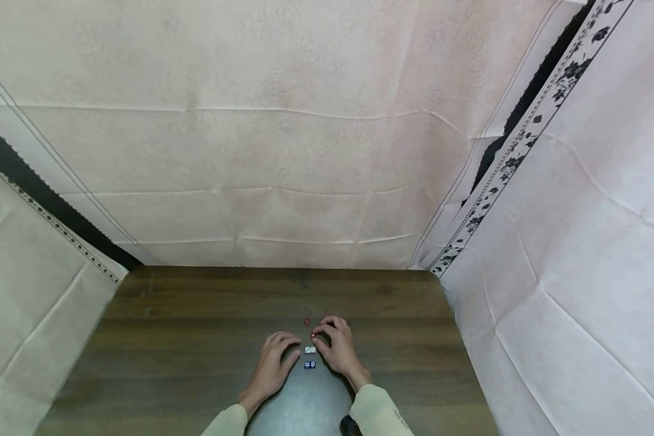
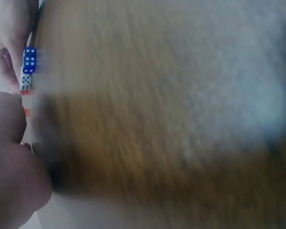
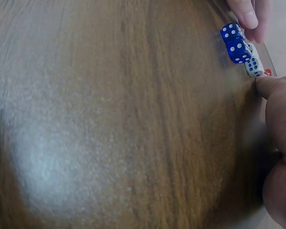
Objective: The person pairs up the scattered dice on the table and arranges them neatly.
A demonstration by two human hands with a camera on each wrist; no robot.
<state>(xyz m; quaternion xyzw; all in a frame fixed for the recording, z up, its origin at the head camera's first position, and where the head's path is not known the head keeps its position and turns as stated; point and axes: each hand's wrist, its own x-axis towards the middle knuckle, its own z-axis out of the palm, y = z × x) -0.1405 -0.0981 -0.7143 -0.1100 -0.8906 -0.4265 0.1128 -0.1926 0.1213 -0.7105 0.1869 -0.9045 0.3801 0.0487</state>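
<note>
My right hand [image 1: 338,348] holds a red die [image 1: 313,335] between thumb and index finger. A second red die [image 1: 307,322] lies just beyond it on the wooden table. Nearer to me, two white dice [image 1: 310,350] sit side by side, and two blue dice [image 1: 309,365] form a pair in front of them. My left hand [image 1: 274,363] rests left of the white dice, fingers loosely bent, with nothing in its grasp. In the right wrist view, the right thumb [image 3: 267,86] partly hides the red die [image 3: 268,72] behind the white ones.
The brown wooden table [image 1: 196,327] has its far edge against a pale hanging cloth [image 1: 283,151]. More cloth hangs on the left and on the right [image 1: 567,272], with dark gaps at the corners. Light glares off the tabletop between my forearms.
</note>
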